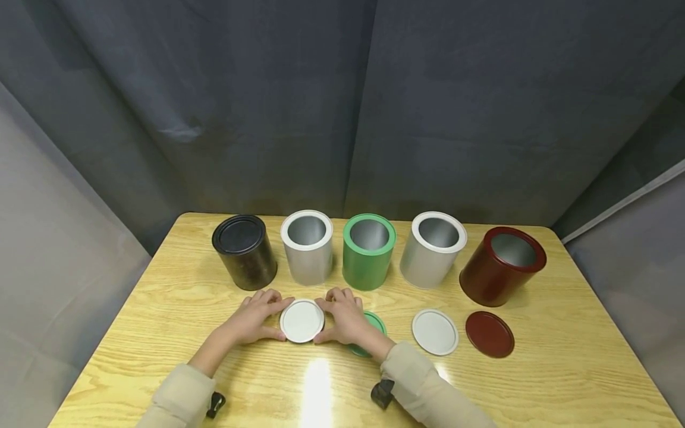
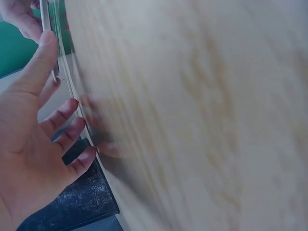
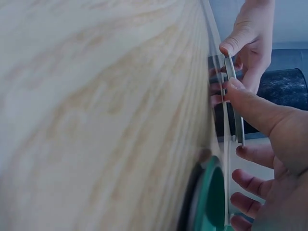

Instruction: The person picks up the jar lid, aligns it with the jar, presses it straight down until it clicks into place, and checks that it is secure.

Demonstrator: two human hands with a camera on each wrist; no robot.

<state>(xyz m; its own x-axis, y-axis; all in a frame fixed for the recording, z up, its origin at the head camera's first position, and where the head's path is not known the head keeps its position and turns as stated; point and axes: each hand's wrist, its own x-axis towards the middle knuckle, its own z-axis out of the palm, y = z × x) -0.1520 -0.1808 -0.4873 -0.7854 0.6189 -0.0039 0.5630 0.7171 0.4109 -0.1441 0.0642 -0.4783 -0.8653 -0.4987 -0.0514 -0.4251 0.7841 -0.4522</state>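
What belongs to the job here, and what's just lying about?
Job: held white lid; probably the open white can behind it.

Lying about, apparently: black can, green can, green lid, rightmost white can, rightmost white lid, maroon can, maroon lid.

Blocked across mid-frame by five cans (image 1: 367,270), at lower centre by left hand (image 1: 255,318), held white lid (image 1: 302,321) and right hand (image 1: 345,319), rightward by three flat lids (image 1: 435,331), yet passable over wooden tabletop (image 1: 578,368) toward both lower corners.

Wd tbl (image 1: 160,333), 5 cans (image 1: 367,268), 3 lids (image 1: 435,332)
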